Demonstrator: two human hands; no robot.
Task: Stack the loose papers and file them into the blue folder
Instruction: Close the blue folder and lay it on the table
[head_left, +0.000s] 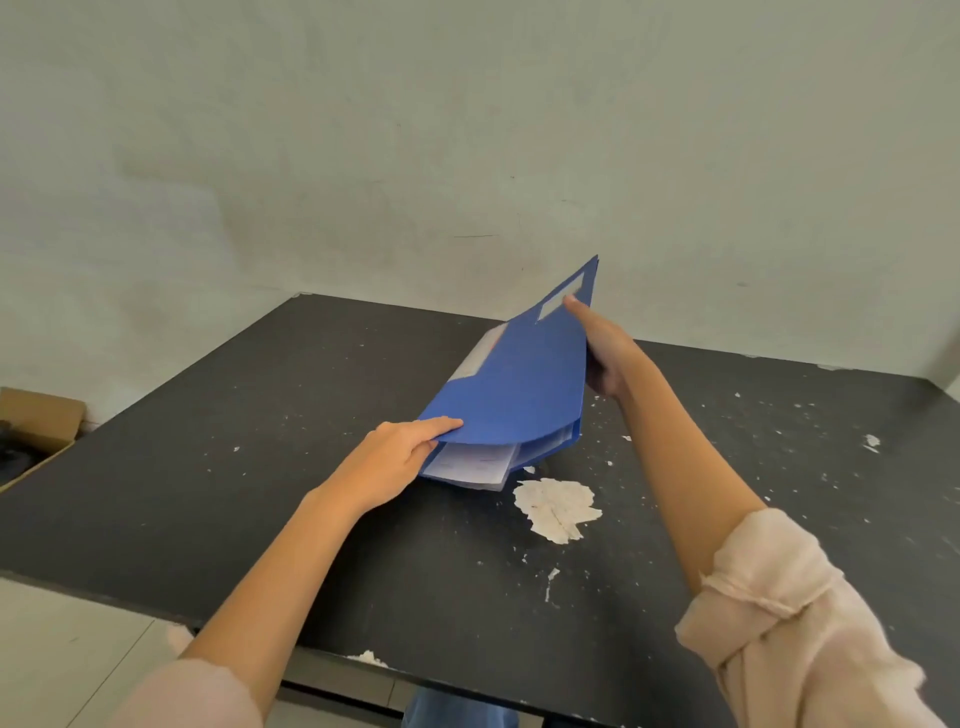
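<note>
Both hands were on the blue folder (519, 384), which sat over the middle of the black table (260, 441), towards its far side. The left hand (395, 462) pinched the near left corner of the front cover, thumb lying on top of the cover and fingers curled beneath it. The right hand (602, 353) gripped the cover's right edge, thumb stretched up along the outer face to a pale label window (561, 301) near the top corner, the other fingers hidden behind the cover.

Cover was raised and tilted, its far right corner standing highest, against the pale wall (467, 130). Lower part of the folder lay flat on the table.

Papers (472, 465) lay inside the folder, beneath the lifted cover; white sheets with faint print, their near edges showing below the cover's curved lower edge, just right of the left hand. A strip of white sheet also showed along the folder's left side. Could not tell how many sheets.

Table surface was worn: a large pale patch of peeled coating (556, 509) just in front of the folder, smaller flecks scattered across the right half. An open cardboard box (36, 421) sat past the table's left edge. Both sleeves (769, 613) were pale pink and pushed up the forearms.
</note>
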